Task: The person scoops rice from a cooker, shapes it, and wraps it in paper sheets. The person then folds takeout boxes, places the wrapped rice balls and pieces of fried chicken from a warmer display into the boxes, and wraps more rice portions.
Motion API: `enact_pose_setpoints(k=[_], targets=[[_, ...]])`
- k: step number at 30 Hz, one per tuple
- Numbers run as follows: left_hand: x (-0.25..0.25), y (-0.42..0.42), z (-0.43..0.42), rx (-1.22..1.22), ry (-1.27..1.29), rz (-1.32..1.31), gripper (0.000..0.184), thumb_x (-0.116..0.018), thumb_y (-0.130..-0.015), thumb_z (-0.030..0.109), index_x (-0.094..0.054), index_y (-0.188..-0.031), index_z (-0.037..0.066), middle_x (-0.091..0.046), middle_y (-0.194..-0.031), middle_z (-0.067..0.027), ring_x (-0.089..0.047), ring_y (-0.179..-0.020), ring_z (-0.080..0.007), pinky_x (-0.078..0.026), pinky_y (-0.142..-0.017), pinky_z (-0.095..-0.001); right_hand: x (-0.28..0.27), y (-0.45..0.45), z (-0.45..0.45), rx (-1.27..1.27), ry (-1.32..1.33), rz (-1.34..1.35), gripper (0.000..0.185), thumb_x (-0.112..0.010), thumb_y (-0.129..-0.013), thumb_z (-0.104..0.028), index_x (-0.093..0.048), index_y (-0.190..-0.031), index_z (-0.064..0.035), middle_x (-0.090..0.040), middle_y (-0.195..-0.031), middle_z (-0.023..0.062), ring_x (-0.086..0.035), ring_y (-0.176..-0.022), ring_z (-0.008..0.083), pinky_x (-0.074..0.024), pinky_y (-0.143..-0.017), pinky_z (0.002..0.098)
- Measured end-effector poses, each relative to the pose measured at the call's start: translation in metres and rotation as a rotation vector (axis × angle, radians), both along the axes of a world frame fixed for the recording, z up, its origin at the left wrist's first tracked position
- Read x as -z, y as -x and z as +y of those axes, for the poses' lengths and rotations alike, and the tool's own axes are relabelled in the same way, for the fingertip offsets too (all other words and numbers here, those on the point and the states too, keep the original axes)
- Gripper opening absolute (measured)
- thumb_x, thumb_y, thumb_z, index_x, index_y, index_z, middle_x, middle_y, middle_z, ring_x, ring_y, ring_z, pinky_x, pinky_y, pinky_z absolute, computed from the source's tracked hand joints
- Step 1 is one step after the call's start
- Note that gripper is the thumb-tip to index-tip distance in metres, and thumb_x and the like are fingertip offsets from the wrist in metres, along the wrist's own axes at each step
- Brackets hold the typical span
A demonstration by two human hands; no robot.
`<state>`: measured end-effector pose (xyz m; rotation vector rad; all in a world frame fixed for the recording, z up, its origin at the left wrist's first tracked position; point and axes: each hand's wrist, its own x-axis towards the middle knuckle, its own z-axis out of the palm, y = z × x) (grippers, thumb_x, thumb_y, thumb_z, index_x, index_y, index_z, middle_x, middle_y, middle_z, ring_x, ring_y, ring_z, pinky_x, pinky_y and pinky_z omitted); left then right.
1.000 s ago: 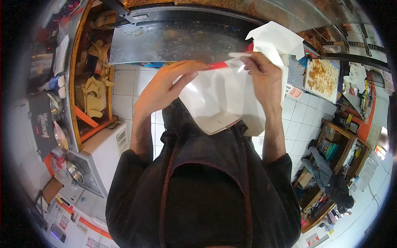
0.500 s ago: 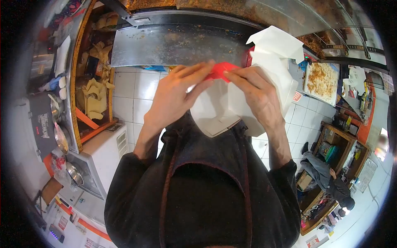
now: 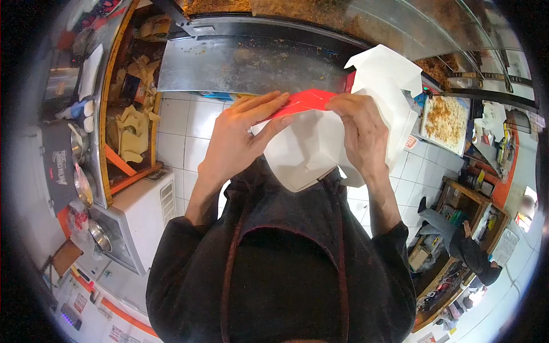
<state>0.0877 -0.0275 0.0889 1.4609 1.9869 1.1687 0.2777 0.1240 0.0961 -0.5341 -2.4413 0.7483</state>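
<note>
Cardboard carton (image 3: 300, 148), white inside with a red panel (image 3: 309, 100) along its far edge, hangs in front of the person's black top (image 3: 286, 274), gripped by 2 bare hands. Over at its left end, the left hand (image 3: 237, 137) has its fingers laid across the red panel and its thumb tucked in below, so the card sits pinched between them. The right hand (image 3: 363, 134) grasps the other end of that panel, fingers bent over it; its thumb I can't make out from here. Just beside the right hand stands more white card (image 3: 386, 68) with spread flaps, and I can't tell whether it joins the carton. Beyond the hands runs a steel counter (image 3: 251, 63) with crumbs scattered on it. Off to the right, a white tray (image 3: 443, 123) carries a patchy brown layer. Out on the left, crumpled tan paper (image 3: 132, 134) lies in a wooden shelf (image 3: 153, 131), with a metal bowl (image 3: 99, 235) nearer, by a white cabinet (image 3: 143, 208). Well apart, near a wooden rack (image 3: 496, 228) on the right, there's 1 other person (image 3: 469, 246) in dark clothes. Pale tiles (image 3: 174, 134) cover the floor.
</note>
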Motion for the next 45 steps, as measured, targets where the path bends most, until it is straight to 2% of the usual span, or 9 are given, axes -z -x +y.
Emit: enact_pose_setpoints(k=[16,21,23,25,30,32,34,39,45], targets=[[0.011,-0.010,0.005,-0.075,0.009,-0.083,0.043,-0.078,-0.087,0.025,-0.072,-0.122,0.000,-0.072,-0.118,-0.0190,-0.069,-0.104,-0.0331,-0.053,-0.092,-0.0383,0.030,0.019,-0.012,-0.185,-0.136,0.057,0.048,-0.067,-0.073,-0.002,-0.068,-0.121,-0.0042,-0.067,-0.118,0.0124,-0.065,-0.107,0.0300,-0.0554,-0.094,0.0392],[0.022,0.003,-0.004,-0.189,0.239,-0.489,0.042,-0.071,-0.095,0.027,-0.068,-0.128,0.000,-0.072,-0.119,-0.0195,-0.068,-0.106,-0.0205,-0.055,-0.086,-0.0325,0.000,0.018,-0.018,-0.130,-0.102,-0.011,0.040,-0.065,-0.081,0.003,-0.070,-0.120,-0.0035,-0.068,-0.123,0.0115,-0.067,-0.104,0.0291,-0.0556,-0.096,0.0394],[0.041,0.011,-0.007,-0.289,0.180,-0.474,0.041,-0.066,-0.099,0.028,-0.067,-0.129,0.000,-0.072,-0.119,-0.0185,-0.067,-0.105,-0.0192,-0.055,-0.084,-0.0315,-0.003,-0.007,-0.003,-0.014,-0.196,0.162,0.029,-0.064,-0.091,-0.001,-0.068,-0.119,-0.0025,-0.066,-0.130,0.0122,-0.066,-0.105,0.0250,-0.0549,-0.094,0.0378],[0.076,0.028,-0.012,-0.432,0.122,-0.448,0.040,-0.053,-0.107,0.028,-0.064,-0.133,0.000,-0.072,-0.120,-0.0164,-0.066,-0.103,-0.0179,-0.054,-0.084,-0.0290,0.003,-0.046,0.005,0.464,0.062,0.185,0.024,-0.063,-0.098,-0.012,-0.065,-0.120,-0.0001,-0.067,-0.123,0.0135,-0.066,-0.102,0.0232,-0.0535,-0.090,0.0354],[0.169,0.052,-0.012,-0.715,-0.028,-0.440,0.041,-0.048,-0.108,0.031,-0.063,-0.127,-0.002,-0.071,-0.118,-0.0205,-0.067,-0.106,-0.0233,-0.051,-0.090,-0.0343,0.141,-0.112,0.078,1.097,0.016,0.187,0.059,-0.065,-0.099,-0.039,-0.049,-0.134,0.0062,-0.055,-0.123,0.0204,-0.056,-0.116,0.0337,-0.0475,-0.098,0.0437],[0.204,0.054,-0.002,-0.743,-0.016,-0.252,0.041,-0.047,-0.108,0.031,-0.063,-0.126,-0.002,-0.071,-0.114,-0.0229,-0.068,-0.104,-0.0285,-0.051,-0.090,-0.0374,0.202,-0.122,0.092,1.353,0.156,-0.081,0.074,-0.064,-0.097,-0.049,-0.042,-0.139,0.0078,-0.046,-0.135,0.0242,-0.048,-0.125,0.0397,-0.0437,-0.102,0.0486],[0.216,0.052,0.011,-0.794,-0.005,-0.004,0.041,-0.044,-0.108,0.031,-0.063,-0.122,-0.002,-0.069,-0.102,-0.0284,-0.066,-0.095,-0.0440,-0.050,-0.086,-0.0461,0.228,-0.118,0.110,1.333,0.080,-0.047,0.067,-0.064,-0.097,-0.043,-0.046,-0.133,0.0095,-0.051,-0.128,0.0264,-0.052,-0.119,0.0425,-0.0449,-0.099,0.0496],[0.236,0.056,0.023,-0.788,0.038,0.236,0.036,-0.044,-0.105,0.026,-0.064,-0.113,-0.002,-0.068,-0.099,-0.0278,-0.064,-0.092,-0.0480,-0.048,-0.078,-0.0520,0.261,-0.129,0.130,0.986,0.059,-0.156,0.029,-0.056,-0.083,-0.010,-0.064,-0.098,0.0129,-0.063,-0.090,0.0339,-0.060,-0.082,0.0530,-0.0495,-0.084,0.0557],[0.211,0.052,0.045,-0.874,0.162,0.128,0.034,-0.045,-0.105,0.025,-0.064,-0.115,-0.001,-0.069,-0.104,-0.0262,-0.065,-0.098,-0.0465,-0.050,-0.083,-0.0504,0.266,-0.086,0.101,0.838,0.285,-0.137,0.032,-0.053,-0.090,-0.012,-0.062,-0.110,0.0108,-0.061,-0.107,0.0349,-0.056,-0.102,0.0499,-0.0430,-0.092,0.0558]])
